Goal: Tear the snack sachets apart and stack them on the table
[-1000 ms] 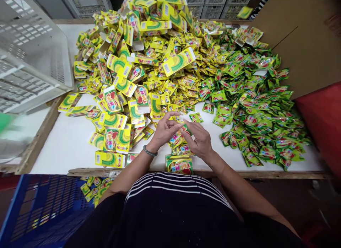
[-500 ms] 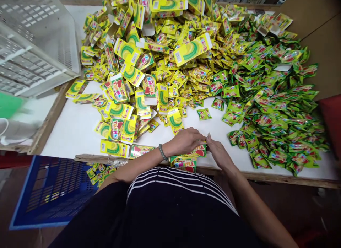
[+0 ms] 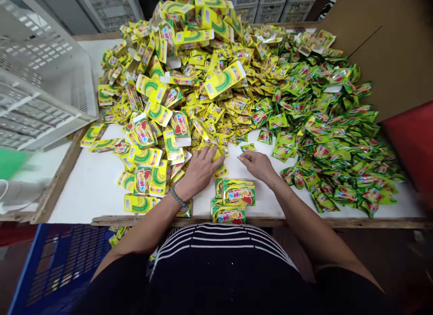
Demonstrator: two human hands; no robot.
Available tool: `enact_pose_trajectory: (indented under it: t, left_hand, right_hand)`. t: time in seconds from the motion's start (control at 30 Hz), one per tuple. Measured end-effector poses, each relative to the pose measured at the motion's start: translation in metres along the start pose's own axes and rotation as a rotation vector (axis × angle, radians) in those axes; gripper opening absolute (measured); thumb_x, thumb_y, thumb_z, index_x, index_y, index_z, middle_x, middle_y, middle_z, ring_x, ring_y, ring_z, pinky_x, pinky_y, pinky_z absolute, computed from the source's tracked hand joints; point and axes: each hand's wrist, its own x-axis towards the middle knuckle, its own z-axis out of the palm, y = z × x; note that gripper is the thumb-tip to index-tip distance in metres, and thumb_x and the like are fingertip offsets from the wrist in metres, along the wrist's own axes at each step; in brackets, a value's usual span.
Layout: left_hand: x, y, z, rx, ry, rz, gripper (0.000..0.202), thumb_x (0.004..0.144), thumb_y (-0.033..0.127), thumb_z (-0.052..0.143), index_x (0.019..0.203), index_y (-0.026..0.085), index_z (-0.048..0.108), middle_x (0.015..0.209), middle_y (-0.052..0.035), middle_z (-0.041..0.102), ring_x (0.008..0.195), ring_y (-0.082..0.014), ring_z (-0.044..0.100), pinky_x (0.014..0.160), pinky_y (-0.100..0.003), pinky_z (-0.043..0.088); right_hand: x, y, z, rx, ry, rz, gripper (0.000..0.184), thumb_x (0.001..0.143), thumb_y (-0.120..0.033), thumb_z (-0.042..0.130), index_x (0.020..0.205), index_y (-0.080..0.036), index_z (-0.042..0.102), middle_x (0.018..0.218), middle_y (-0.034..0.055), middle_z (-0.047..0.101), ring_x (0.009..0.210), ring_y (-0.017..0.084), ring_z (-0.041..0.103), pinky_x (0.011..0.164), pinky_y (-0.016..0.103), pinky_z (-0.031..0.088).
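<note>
My left hand (image 3: 199,170), with a bead bracelet on its wrist, lies over the near edge of the pile with its fingers spread. Its fingertips are at the lower end of a tilted yellow carton (image 3: 203,129); I cannot tell whether they grip it. My right hand (image 3: 257,165) has thumb and fingers drawn together just in front of a small green candy packet (image 3: 248,147). Whatever is between those fingertips is hidden. Between my forearms, a few candy boxes (image 3: 238,194) with "Twins" lettering lie at the table edge, another box (image 3: 228,215) nearer me.
Yellow cartons and packets (image 3: 219,80) are heaped across the table (image 3: 77,188). Green packets (image 3: 331,148) form a heap on the right. A white plastic crate (image 3: 72,85) stands at the left, a blue crate (image 3: 57,265) below the edge. Cardboard (image 3: 389,71) borders the right side.
My hands have parted from the box they met over at the table edge. Both have moved forward, the left onto the cartons, the right to the loose green packet. The view has shifted.
</note>
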Motion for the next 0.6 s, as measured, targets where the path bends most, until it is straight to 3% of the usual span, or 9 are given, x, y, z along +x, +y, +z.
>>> enact_pose_trajectory:
  t: [0.1, 0.17, 0.27, 0.4, 0.5, 0.6]
  left_hand:
    - [0.010, -0.009, 0.007, 0.076, -0.042, 0.222, 0.055, 0.082, 0.005, 0.045, 0.133, 0.022, 0.053, 0.151, -0.0094, 0.042, 0.140, -0.0328, 0.034, 0.112, -0.055, 0.026]
    - [0.016, -0.016, 0.012, 0.088, -0.039, 0.234, 0.046, 0.085, 0.008, 0.043, 0.128, 0.017, 0.057, 0.143, -0.0122, 0.051, 0.136, -0.0325, 0.039, 0.113, -0.056, 0.025]
    - [0.021, -0.024, 0.017, 0.042, -0.007, 0.193, 0.042, 0.088, 0.013, 0.043, 0.126, 0.014, 0.058, 0.137, -0.0157, 0.056, 0.129, -0.0323, 0.047, 0.107, -0.052, 0.033]
    - [0.025, -0.020, 0.020, -0.137, 0.018, 0.118, 0.044, 0.086, 0.019, 0.047, 0.129, 0.011, 0.056, 0.121, -0.0175, 0.065, 0.113, -0.0297, 0.058, 0.094, -0.042, 0.043]
    - [0.029, -0.016, 0.020, -0.385, 0.080, -0.101, 0.043, 0.087, 0.025, 0.049, 0.128, 0.013, 0.057, 0.103, -0.0126, 0.071, 0.095, -0.0257, 0.064, 0.083, -0.035, 0.046]
    - [0.032, -0.016, 0.020, -0.728, 0.131, -0.298, 0.042, 0.087, 0.041, 0.054, 0.119, 0.015, 0.062, 0.094, -0.0077, 0.071, 0.083, -0.0228, 0.064, 0.072, -0.030, 0.045]
  right_hand:
    - [0.018, 0.002, 0.005, -0.159, 0.157, -0.053, 0.028, 0.084, -0.017, 0.050, 0.104, -0.016, 0.069, 0.104, 0.0107, 0.070, 0.100, 0.024, 0.062, 0.089, 0.034, 0.046]
    - [0.027, 0.012, 0.004, -0.248, 0.215, -0.022, 0.036, 0.083, -0.019, 0.054, 0.117, -0.014, 0.065, 0.119, 0.0151, 0.063, 0.114, 0.029, 0.055, 0.095, 0.039, 0.043]
    - [0.035, 0.030, 0.001, -0.272, 0.167, 0.044, 0.050, 0.079, -0.029, 0.065, 0.127, -0.014, 0.059, 0.125, 0.0176, 0.059, 0.117, 0.032, 0.051, 0.093, 0.041, 0.042]
    - [0.037, 0.042, 0.001, -0.193, 0.115, 0.120, 0.048, 0.073, -0.034, 0.070, 0.117, -0.017, 0.063, 0.097, 0.0100, 0.065, 0.092, 0.026, 0.059, 0.077, 0.035, 0.044]
    - [0.035, 0.044, 0.003, -0.031, 0.128, 0.159, 0.039, 0.068, -0.045, 0.070, 0.095, -0.018, 0.064, 0.070, 0.0003, 0.058, 0.067, 0.019, 0.054, 0.060, 0.030, 0.039]
    - [0.033, 0.041, 0.002, 0.295, 0.185, 0.162, 0.041, 0.062, -0.052, 0.071, 0.085, -0.021, 0.057, 0.059, -0.0052, 0.048, 0.056, 0.015, 0.046, 0.053, 0.028, 0.035]
